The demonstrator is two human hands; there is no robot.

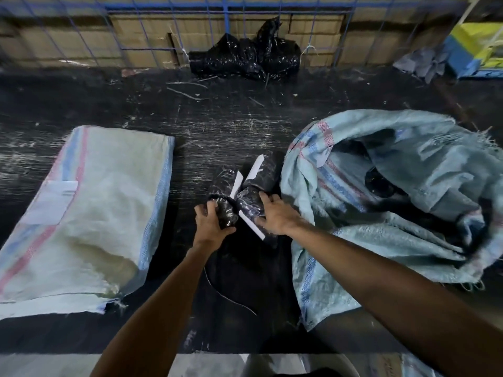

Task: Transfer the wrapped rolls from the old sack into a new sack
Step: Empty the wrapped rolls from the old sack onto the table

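Two hands: reaching forward over a dark, scuffed floor (217, 126), arms bare, meeting at a small cluster of rolls.
Left hand (211, 223): fingers curled round the near end of one black-wrapped roll (224, 191), thumb on its right side, gripping it.
Right hand (277, 216): fingers spread and fairly straight, laid over the top of a second roll (249, 206); thumb tucked against its near side; a firm grip or only a resting touch, cannot tell.
Third roll (264, 172): lying just behind the other two, touching the edge of the old sack.
Labels: white paper strips showing on the rolls, one angled between the two held rolls.
Old sack (381, 240): right side, pale blue woven, crumpled, mouth open toward the hands, frayed rim; dark wrapped shapes visible inside, number unclear.
New sack (95, 208): left side, pale woven with pink and blue stripes, lying flat, well apart from the rolls; a white patch on its left part.
Black plastic bag (245, 58): far back, against a blue wire fence (226, 28).
Cartons (141, 44): brown, stacked behind the fence.
Yellow and blue bundle (473, 50): far right corner, blurred.
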